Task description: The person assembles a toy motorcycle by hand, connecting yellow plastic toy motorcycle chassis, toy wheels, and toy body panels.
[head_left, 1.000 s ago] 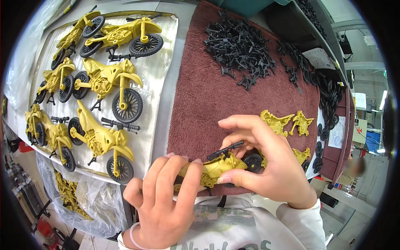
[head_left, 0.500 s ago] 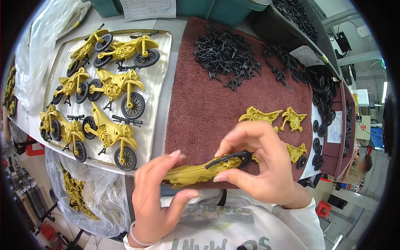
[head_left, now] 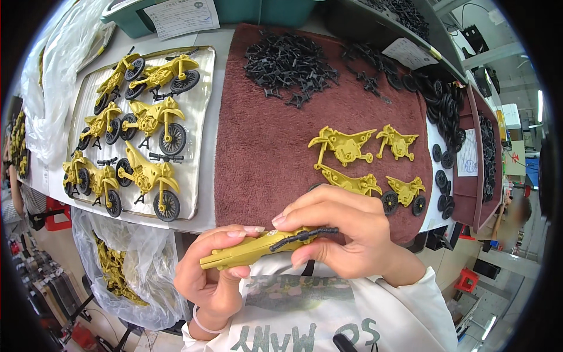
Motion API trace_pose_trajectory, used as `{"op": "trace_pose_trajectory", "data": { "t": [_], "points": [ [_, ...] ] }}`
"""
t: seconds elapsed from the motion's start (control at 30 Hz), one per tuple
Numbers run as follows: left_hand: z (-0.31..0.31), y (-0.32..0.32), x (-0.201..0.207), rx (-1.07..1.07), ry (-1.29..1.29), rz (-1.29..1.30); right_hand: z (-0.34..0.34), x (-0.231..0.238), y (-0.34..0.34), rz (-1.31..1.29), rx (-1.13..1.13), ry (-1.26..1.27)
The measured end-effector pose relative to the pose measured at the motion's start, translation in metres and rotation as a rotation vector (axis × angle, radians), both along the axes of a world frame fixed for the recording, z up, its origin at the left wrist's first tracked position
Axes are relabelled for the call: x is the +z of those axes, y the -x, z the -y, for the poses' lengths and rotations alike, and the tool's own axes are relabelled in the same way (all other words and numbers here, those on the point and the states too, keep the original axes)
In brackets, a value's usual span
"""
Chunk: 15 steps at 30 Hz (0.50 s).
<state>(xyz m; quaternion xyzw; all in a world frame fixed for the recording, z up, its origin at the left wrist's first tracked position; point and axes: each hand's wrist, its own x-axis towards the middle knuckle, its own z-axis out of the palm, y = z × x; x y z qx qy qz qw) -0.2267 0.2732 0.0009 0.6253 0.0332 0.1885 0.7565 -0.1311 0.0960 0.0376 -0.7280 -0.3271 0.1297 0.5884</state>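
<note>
A yellow toy motorcycle [head_left: 234,253] is held level between my two hands, close to my shirt. My left hand [head_left: 205,273] is closed on its narrow end, thumb below and fingers above. At the other end, the fingers and thumb of my right hand [head_left: 352,234] grip the toy beside its black handlebar [head_left: 302,237], which lies across the top. My right fingers partly cover that end, so its wheel is hidden. Just beyond my right hand, yellow motorcycle body halves [head_left: 346,146] lie on the brown towel [head_left: 258,158]; one nearby body [head_left: 406,190] has black wheels.
Several yellow motorcycles with black wheels stand or lie on a pale tray [head_left: 196,88] at left. A heap of small black parts [head_left: 287,64] sits on the towel's far side. Loose black wheels [head_left: 446,111] lie at right beside a maroon bin [head_left: 469,205]. Below the tray hangs a plastic bag [head_left: 146,281].
My left hand, earlier with fingers apart around the motorcycle's end, has closed on it. The handlebar end has come out further into sight. The whole view has shifted slightly.
</note>
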Motion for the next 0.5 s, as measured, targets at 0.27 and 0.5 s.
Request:
{"op": "trace_pose_trajectory", "data": {
  "t": [0.27, 0.5],
  "points": [
    [0.005, 0.001, 0.009, -0.041, 0.036, -0.040, 0.012, -0.005, 0.010, 0.028, -0.045, -0.060],
    [0.010, -0.005, 0.034, -0.011, -0.064, -0.162, 0.018, 0.004, 0.014, 0.028, -0.084, -0.088]
  ]
}}
